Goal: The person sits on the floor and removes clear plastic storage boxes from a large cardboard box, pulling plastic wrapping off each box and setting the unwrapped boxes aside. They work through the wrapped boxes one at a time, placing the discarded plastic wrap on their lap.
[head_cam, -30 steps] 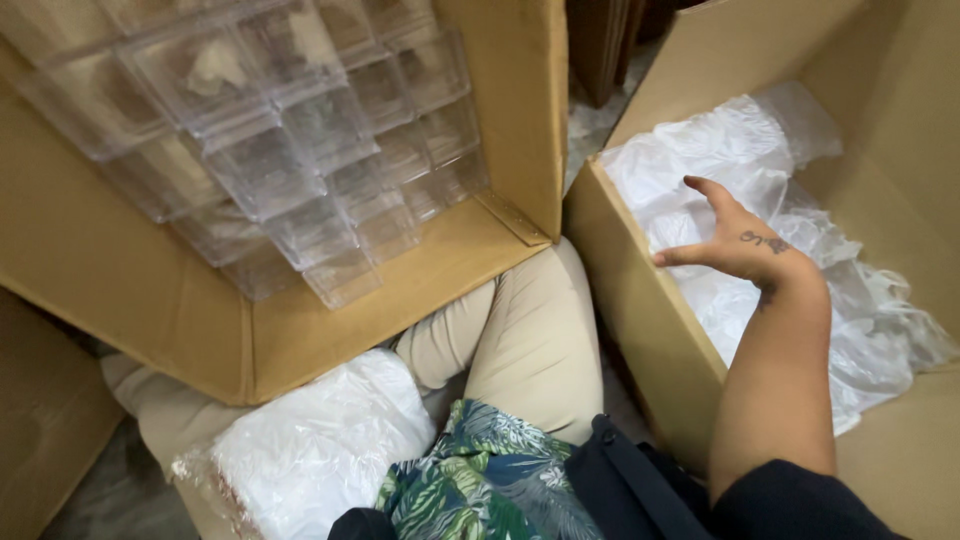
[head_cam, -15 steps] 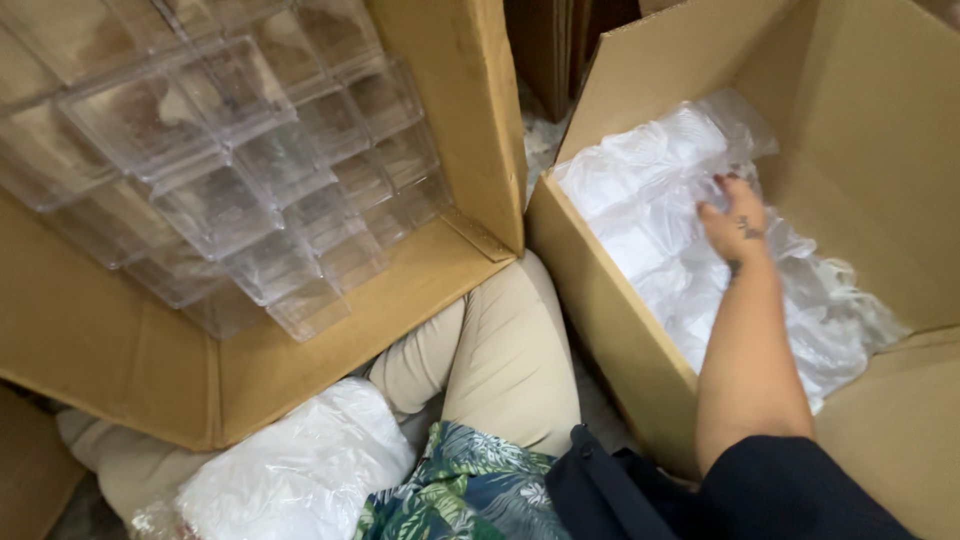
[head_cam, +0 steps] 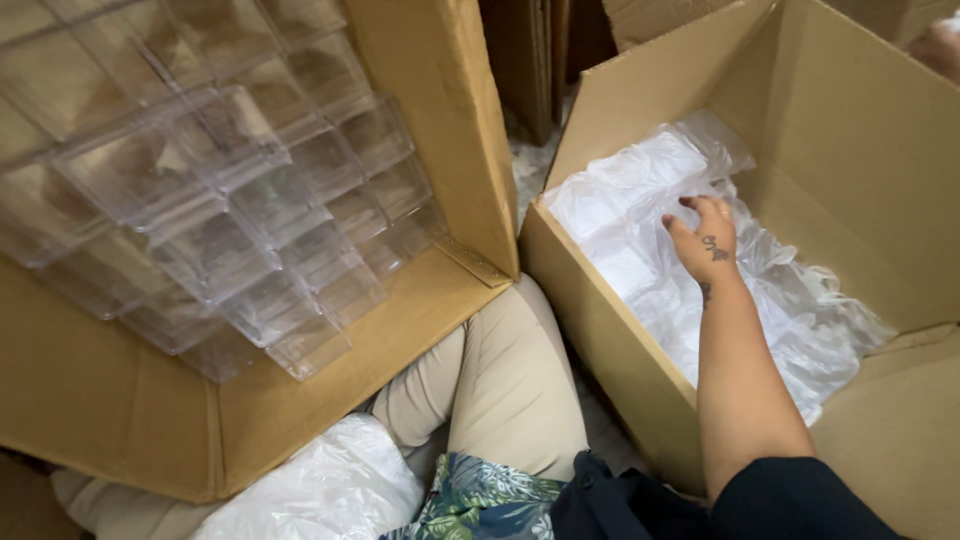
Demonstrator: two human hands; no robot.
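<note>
- The white plastic-wrapped packets [head_cam: 640,215] lie in the bottom of the open cardboard box on the right [head_cam: 600,330], bundled in thin clear and white film that crumples toward the box's near right corner.
- The right hand [head_cam: 700,235] reaches down into that box and rests on top of the packets, fingers [head_cam: 690,205] slightly curled and loosely spread; it looks to be touching the film, but whether it grips any of it I cannot tell.
- The forearm runs from the dark sleeve [head_cam: 790,500] at the bottom edge up over the box's near wall to the hand.
- The left hand is out of view, so its state cannot be told.
- Just left of the box, the person's knee in beige trousers [head_cam: 500,385] sits between the two boxes, touching the right box's wall.
- A second, larger cardboard box [head_cam: 130,420] lies tilted at the left, its flap [head_cam: 440,130] standing up beside the right box.
- Inside it sits a stack of clear plastic cases [head_cam: 220,200], packed in rows, well apart from the right hand.
- A white plastic bag [head_cam: 320,490] lies by the knee at the bottom, next to a patterned floral cloth [head_cam: 480,500].
</note>
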